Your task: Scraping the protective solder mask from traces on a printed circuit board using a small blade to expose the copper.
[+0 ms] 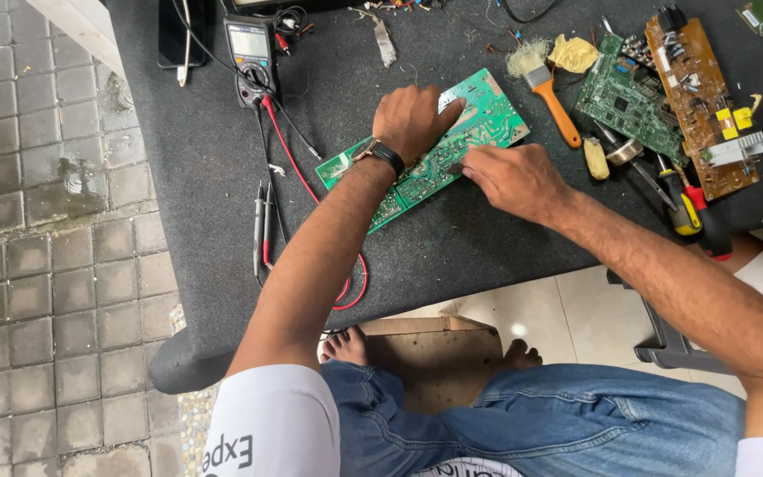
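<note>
Grey paving blocks on the left, pale tile nearer in, and over both a table [222, 177] topped with dark grey matting, strewn with repair clutter. At its middle, lying flat and slanted from near-left to far-right — a long green circuit board [487, 119], solder side apparently up.

Left hand [412, 119], wristwatch on the wrist, pressed palm-down on the board's middle, fingers [448, 108] loosely together and flat on it, not curled round anything. Right hand [514, 181] at the near edge of the board, fingers bunched together and pinching at something small on or just beside that edge; whether anything is actually gripped cannot be told.

Far-left of the board, a black multimeter [252, 53] with red and black leads trailing toward the near side, probes [262, 225] lying idle. To the right, an orange-handled brush [549, 97], a second green board [629, 102], a brown board [704, 106] and a yellow-handled screwdriver [683, 208].

Judged as handling: light, stiff, thin, probably brittle at the solder joints and prickly with cut leads. Best taken by the bare long edges or corners, not flexed, not pressed on components; likely to slide little on the matting.
</note>
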